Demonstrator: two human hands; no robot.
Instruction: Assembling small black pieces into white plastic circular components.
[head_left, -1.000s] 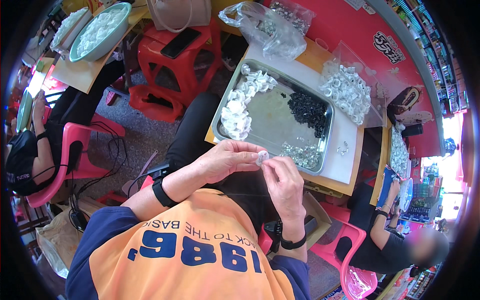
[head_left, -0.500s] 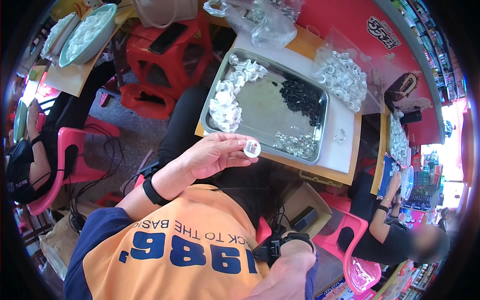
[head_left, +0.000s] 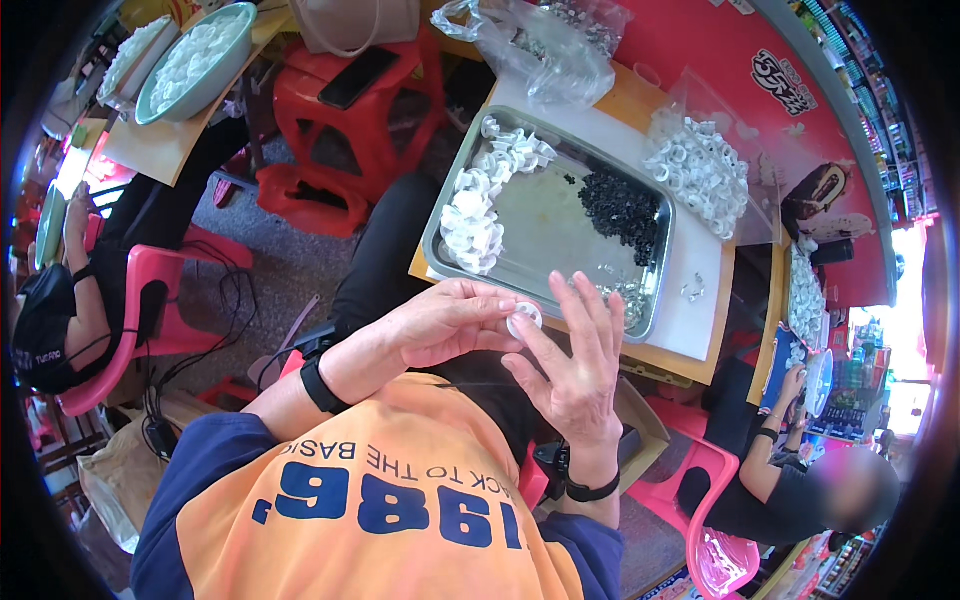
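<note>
A small round white plastic part (head_left: 524, 318) is pinched between the thumb and fingers of my left hand (head_left: 445, 322), just off the near edge of the metal tray (head_left: 545, 215). My right hand (head_left: 575, 375) has its fingers spread, and one fingertip meets the part's face. Inside the tray, white plastic parts (head_left: 472, 222) line the left side and small black pieces (head_left: 622, 215) are heaped at the far right. Small clear pieces (head_left: 632, 292) lie at the near right, partly hidden behind my right fingers.
A clear bag of white rings (head_left: 700, 172) lies right of the tray, near loose clear pieces (head_left: 692, 287). Far left are a red stool (head_left: 300, 100) with a phone (head_left: 360, 77) and a bowl of white parts (head_left: 200, 70). People sit on pink chairs (head_left: 715, 470) at both sides.
My right hand has come up from beside my body to the white part, its fingers spreading. My left hand still grips the part. The whole view has shifted slightly.
</note>
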